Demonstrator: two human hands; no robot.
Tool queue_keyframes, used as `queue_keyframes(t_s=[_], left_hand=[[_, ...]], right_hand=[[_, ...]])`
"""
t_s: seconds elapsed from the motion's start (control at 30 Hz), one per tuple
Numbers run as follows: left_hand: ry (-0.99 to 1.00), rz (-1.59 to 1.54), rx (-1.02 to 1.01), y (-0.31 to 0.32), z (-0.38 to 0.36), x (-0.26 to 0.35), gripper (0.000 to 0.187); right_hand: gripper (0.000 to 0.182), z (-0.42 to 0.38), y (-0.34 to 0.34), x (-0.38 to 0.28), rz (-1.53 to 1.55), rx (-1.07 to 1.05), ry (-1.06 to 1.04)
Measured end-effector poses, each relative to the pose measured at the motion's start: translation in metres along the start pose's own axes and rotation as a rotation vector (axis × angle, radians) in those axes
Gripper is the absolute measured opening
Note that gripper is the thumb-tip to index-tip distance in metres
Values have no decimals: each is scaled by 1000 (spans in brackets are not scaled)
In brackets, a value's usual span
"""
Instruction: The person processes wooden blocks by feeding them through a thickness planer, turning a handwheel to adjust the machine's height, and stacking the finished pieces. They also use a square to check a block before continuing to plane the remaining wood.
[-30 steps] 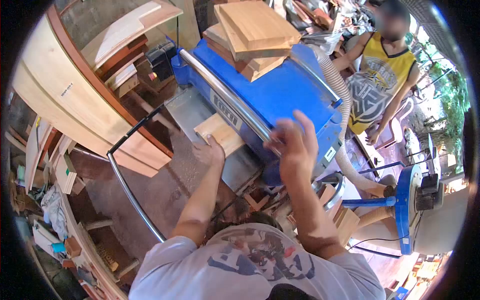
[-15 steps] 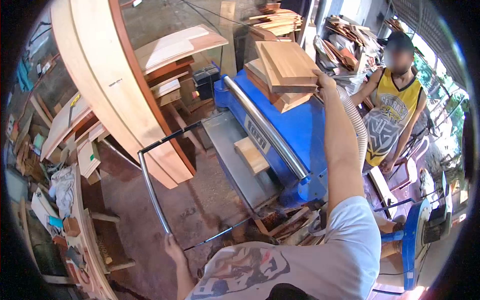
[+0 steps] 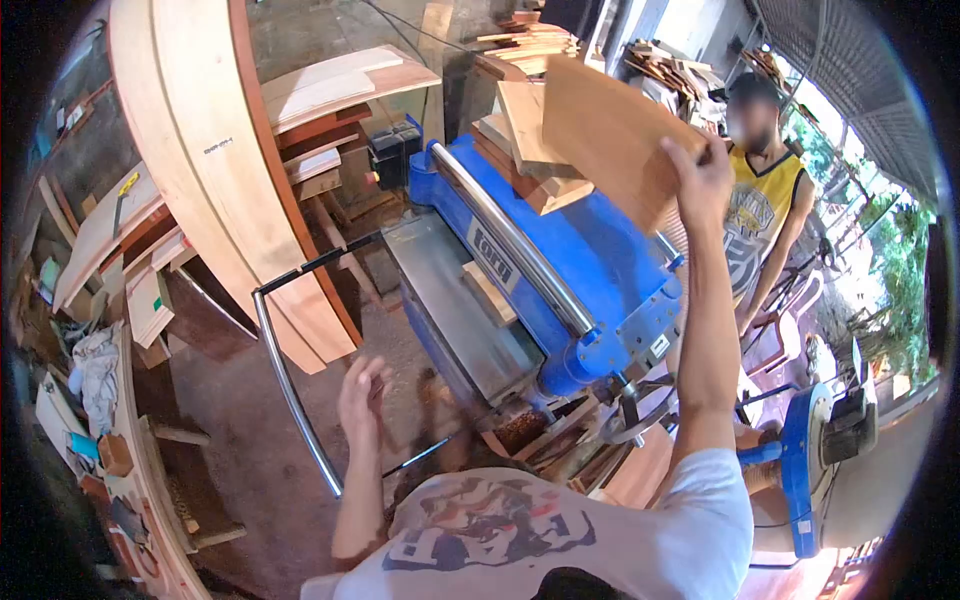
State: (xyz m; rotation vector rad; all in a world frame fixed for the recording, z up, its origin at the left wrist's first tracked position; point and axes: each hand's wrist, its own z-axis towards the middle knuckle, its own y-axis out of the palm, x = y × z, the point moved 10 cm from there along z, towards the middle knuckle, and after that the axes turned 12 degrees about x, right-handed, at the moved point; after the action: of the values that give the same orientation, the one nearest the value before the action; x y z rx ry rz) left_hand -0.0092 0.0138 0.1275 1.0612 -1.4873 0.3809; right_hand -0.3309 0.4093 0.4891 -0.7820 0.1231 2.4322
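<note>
My right hand (image 3: 702,185) grips the edge of a flat wooden board (image 3: 615,135), which is lifted and tilted above the blue thickness planer (image 3: 630,270). Beside that board, other wooden boards (image 3: 520,125) lie stacked on the planer's top. My left hand (image 3: 362,400) is raised in the air with loosely bent fingers and nothing in them, near the metal bar frame (image 3: 280,350). A short wooden piece (image 3: 490,292) pokes out from under the planer onto its grey metal bed (image 3: 440,275).
Long curved planks (image 3: 200,170) stand at the left. A co-worker in a yellow jersey (image 3: 765,190) stands beyond the planer at the right. A blue machine (image 3: 805,470) is at lower right. A cluttered workbench (image 3: 135,470) runs along the left.
My right hand has lifted the top board off the stack and tipped it up. My left hand has let go of the metal bar and risen. The wooden piece shows less on the bed.
</note>
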Motion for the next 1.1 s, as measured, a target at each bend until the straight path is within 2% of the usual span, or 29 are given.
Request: queue_keyframes(t_s=[0.03, 0.1, 0.17, 0.27, 0.3, 0.37, 0.47, 0.5, 0.57, 0.63, 0.7, 0.8, 0.83, 0.9, 0.97, 1.03, 1.1], left_hand=[[-107, -142, -122, 25, 5, -1, 68], [-337, -406, -396, 77, 8, 14, 82], [-380, -480, -659, 107, 14, 30, 90], [-394, -777, -783, 124, 2, 75, 87], [-415, -805, -636, 115, 2, 78, 81], [-259, -499, -412, 70, 22, 48, 76], [-148, -382, -255, 10, 15, 27, 71], [-150, -424, -276, -10, 10, 24, 74], [-143, -511, -343, -38, 6, 24, 81], [390, -370, -155, -51, -1, 75, 88], [-93, -128, -125, -63, 29, -14, 82], [155, 247, -191, -46, -1, -19, 94], [-9, 126, -152, -42, 2, -45, 89], [-343, -116, -61, -29, 2, -109, 78], [-408, -55, 4, -20, 2, -118, 73], [-462, -15, 105, -12, 13, -125, 71], [-510, 18, 243, -12, 25, -135, 71]], right_hand=[[42, -17, -13, -56, -5, -56, -168], [42, -83, -24, -155, 8, -306, -734], [33, -140, -31, -194, 242, -593, -861], [27, -183, -31, -195, 241, -602, -954], [26, -198, -28, -191, 263, -649, -972], [24, -226, -22, -180, 298, -732, -1017], [30, -244, -4, -175, 374, -789, -913], [32, -249, 4, -174, 376, -815, -870], [43, -244, 22, -172, 476, -834, -557], [49, -246, 40, -153, 549, -866, -227], [53, -260, 64, -123, 364, -873, 187], [59, -294, 111, -60, 245, -819, 676], [60, -316, 130, -29, 241, -829, 810], [58, -326, 148, -5, 132, -790, 712], [57, -340, 156, 39, 56, -713, 553], [54, -340, 146, 49, -62, -659, 402], [48, -346, 118, 48, -17, -687, 546]])
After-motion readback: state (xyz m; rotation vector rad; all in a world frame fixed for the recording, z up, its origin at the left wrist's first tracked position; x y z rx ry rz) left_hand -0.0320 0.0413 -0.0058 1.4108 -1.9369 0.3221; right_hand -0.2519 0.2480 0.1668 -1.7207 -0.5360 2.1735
